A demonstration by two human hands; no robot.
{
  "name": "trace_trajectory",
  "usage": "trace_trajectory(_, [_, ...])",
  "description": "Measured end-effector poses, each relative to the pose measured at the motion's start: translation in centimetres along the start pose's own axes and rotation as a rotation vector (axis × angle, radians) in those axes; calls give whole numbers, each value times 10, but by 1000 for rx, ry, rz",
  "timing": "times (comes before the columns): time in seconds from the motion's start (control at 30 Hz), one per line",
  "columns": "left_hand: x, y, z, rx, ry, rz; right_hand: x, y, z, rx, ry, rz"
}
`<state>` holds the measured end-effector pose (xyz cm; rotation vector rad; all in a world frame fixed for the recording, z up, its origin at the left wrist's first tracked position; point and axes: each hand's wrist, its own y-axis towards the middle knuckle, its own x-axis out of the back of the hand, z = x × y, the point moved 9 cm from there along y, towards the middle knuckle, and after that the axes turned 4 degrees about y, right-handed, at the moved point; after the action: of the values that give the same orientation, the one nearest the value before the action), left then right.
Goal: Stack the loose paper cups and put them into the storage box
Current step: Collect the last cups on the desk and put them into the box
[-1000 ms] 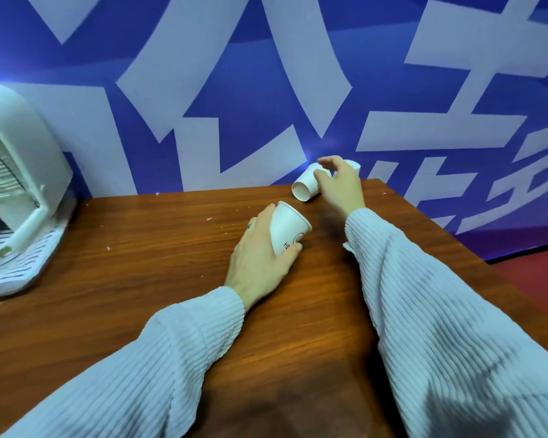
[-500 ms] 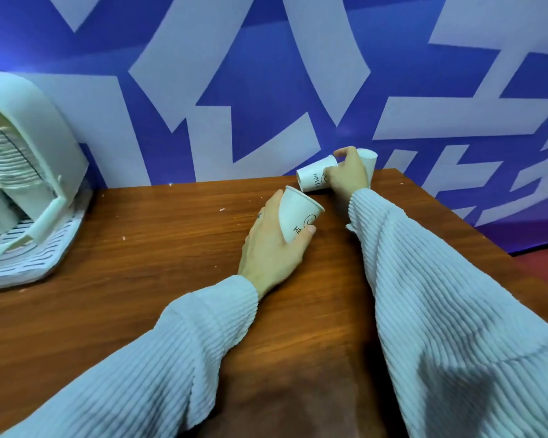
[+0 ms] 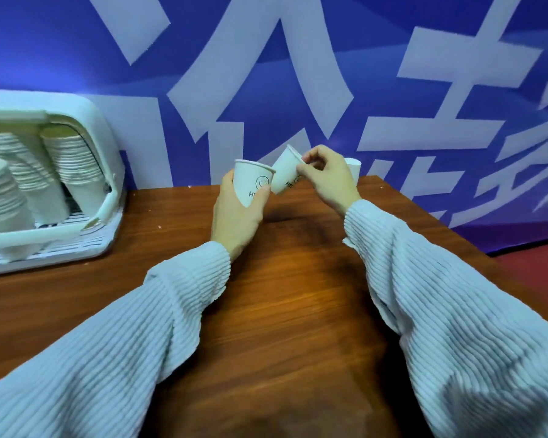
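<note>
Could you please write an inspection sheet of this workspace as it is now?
Surface: brown wooden table, small pale specks.
Job's things: upright cup in left hand; tilted cup pinched at its rim by right hand, its base close to the upright cup's mouth; third cup behind the right hand; storage box at the left with cup stacks.
Clutter: nothing seen.
Grippers: both hands hold a cup.
Cables: nothing seen.
Surroundings: blue wall with white letters; red floor at the right.

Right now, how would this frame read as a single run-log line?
left hand: grips upright cup | right hand: pinches tilted cup by rim, beside it, not nested | storage box: holds stacks
</note>
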<state>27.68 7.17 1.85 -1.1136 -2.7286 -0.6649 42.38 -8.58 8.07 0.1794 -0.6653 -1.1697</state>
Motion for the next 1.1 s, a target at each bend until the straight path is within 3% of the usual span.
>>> trace_trajectory(0.3, [162,6,-23,-140,116,-220,-96,-27,117,209,-38,163])
trace_trajectory(0.77, [374,-35,5,-71,174,-562,-248,-54,259,437,12,287])
trace_trajectory(0.93, [423,-41,21,-13,220,-657,-303,-62,300,546,10,362])
trace_trajectory(1.1, [439,-37,30,-15,225,-668,-347,-68,303,597,-169,449])
